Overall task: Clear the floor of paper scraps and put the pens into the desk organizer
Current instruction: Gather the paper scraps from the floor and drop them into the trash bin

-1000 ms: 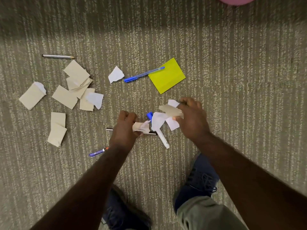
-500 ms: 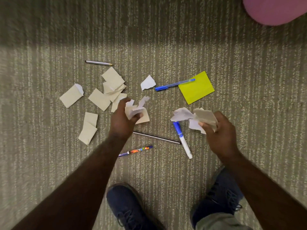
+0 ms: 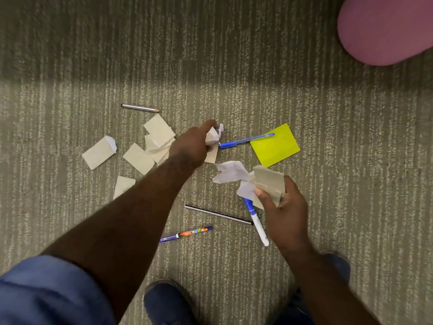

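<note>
Paper, torn, tan and white: loose scraps [image 3: 138,158] lie in a cluster on the carpeted floor [image 3: 328,207] at centre left of the frame, several overlapping, one [image 3: 99,152] apart at the far left and one [image 3: 123,186] partly under the left forearm. Judged very light, limp, crushable without harm; flat pieces sit flush on the pile, so an edge or lifted corner is the place to pinch, or several can be raked together and bunched

Left hand [image 3: 192,146], centre of frame: fingers curled round a small wad of scraps [image 3: 213,139], index finger extended toward the upper middle

Right hand [image 3: 281,207], lower right of centre: fingers grasping a bunch of tan and white scraps [image 3: 257,181], thumb on top

Yellow sticky note [image 3: 275,145], right of centre, flat on the floor; equally light, best lifted by a corner

Pens, all on the floor: blue pen [image 3: 246,140], its tip end touching the note; white marker with blue cap [image 3: 256,219], partly under the right hand; patterned pen [image 3: 186,234], lower centre; thin dark stick pen [image 3: 218,215]; pencil [image 3: 140,108], upper left of the cluster. Judged stiff, light, smooth, apt to roll; take each mid-barrel between thumb and fingers

Desk organizer: not in view

Also present: pink rounded object [image 3: 386,31], upper right corner; dark shoe [image 3: 168,303], bottom centre
</note>
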